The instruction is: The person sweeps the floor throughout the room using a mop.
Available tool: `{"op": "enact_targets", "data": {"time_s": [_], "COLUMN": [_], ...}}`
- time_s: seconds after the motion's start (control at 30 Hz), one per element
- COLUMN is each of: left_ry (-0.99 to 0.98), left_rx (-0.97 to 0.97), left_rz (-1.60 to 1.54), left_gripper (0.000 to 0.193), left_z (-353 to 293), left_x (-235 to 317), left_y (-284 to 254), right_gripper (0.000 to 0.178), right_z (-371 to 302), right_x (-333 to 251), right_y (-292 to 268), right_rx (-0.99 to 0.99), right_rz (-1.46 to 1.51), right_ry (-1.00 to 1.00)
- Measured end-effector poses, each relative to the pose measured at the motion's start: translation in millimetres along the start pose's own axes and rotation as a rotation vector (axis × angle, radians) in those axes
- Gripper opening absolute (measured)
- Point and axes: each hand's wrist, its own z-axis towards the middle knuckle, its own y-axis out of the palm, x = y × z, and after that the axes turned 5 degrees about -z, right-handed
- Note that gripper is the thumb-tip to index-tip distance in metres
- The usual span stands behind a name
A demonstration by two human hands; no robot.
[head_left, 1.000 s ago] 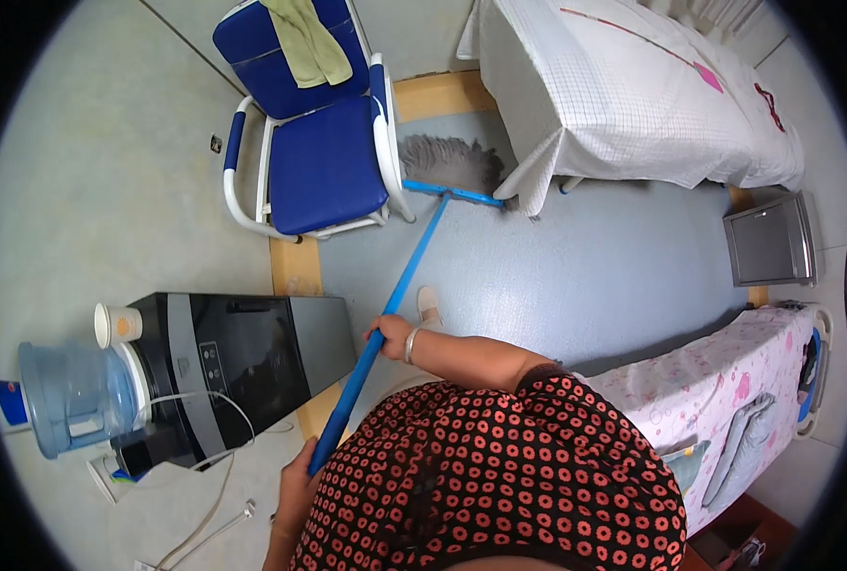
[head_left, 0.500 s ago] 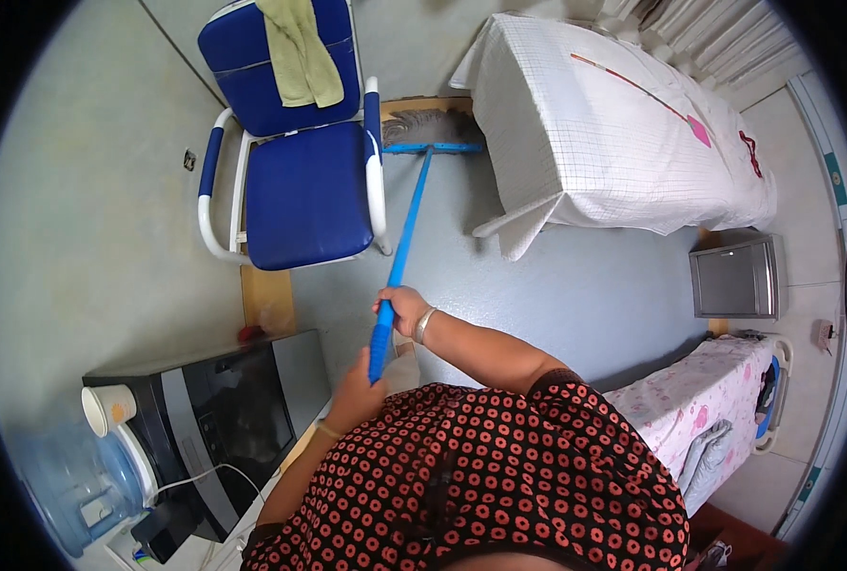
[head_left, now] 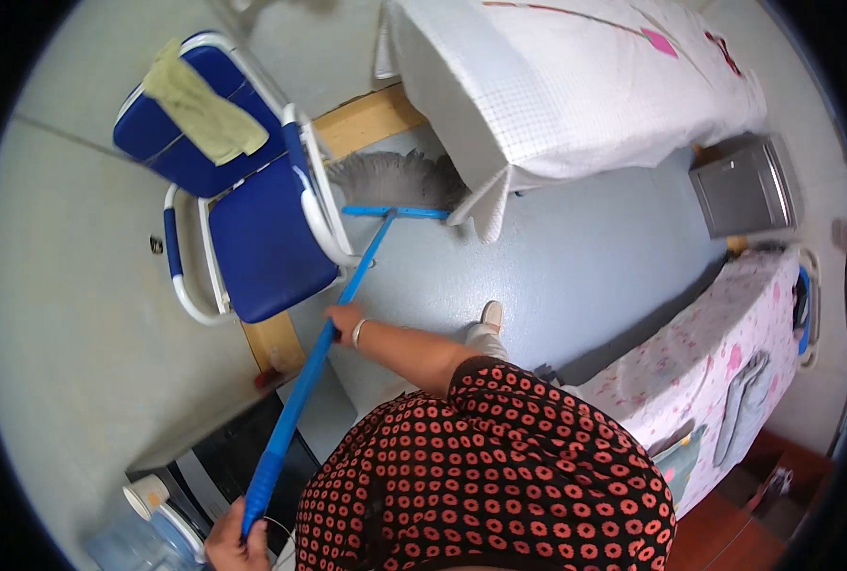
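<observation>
A dust mop with a long blue handle (head_left: 295, 404) lies slantwise before me. Its wide blue head (head_left: 395, 211) rests on the grey floor, and a grey fringe (head_left: 399, 179) spreads out on the far side. My right hand (head_left: 345, 324), with a bracelet at the wrist, is closed around the middle of the handle. Down at the lower left, my left hand (head_left: 237, 541) grips the handle's ribbed end. The mop head sits between a blue and white armchair (head_left: 266, 233) and the hanging corner of a white bed cover (head_left: 485, 114).
A yellow-green towel (head_left: 204, 109) hangs over the chair back. To the right stand a grey cabinet (head_left: 742, 190) and a bed with a pink floral sheet (head_left: 709, 381). A black appliance (head_left: 238, 452), a paper cup (head_left: 145, 495) and a water bottle (head_left: 128, 547) are at the lower left.
The mop has come back toward me, its head away from the far wall. My left hand has gone down and left with the handle's end, my right hand leftward. The view has turned.
</observation>
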Motion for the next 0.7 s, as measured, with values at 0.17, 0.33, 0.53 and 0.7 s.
{"op": "enact_targets", "data": {"time_s": [0.17, 0.33, 0.53, 0.7], "left_ry": [-0.24, -0.016, 0.104, -0.034], "left_rx": [0.363, 0.364, 0.135, -0.266], "left_rz": [-0.118, -0.075, 0.0, -0.051], "left_gripper": [0.025, 0.028, 0.026, 0.02], "left_z": [28, 70, 156, 167], "left_x": [47, 44, 91, 177], "left_y": [-11, -49, -28, 52], "right_gripper": [0.014, 0.012, 0.011, 0.011], "right_z": [-35, -77, -102, -88], "right_x": [-16, -30, -54, -89], "right_y": [-23, -69, -157, -261], "right_rx": [-0.099, -0.242, -0.171, 0.069], "right_rz": [0.138, 0.437, 0.684, 0.825], "right_ry": [0.07, 0.224, 0.172, 0.092]}}
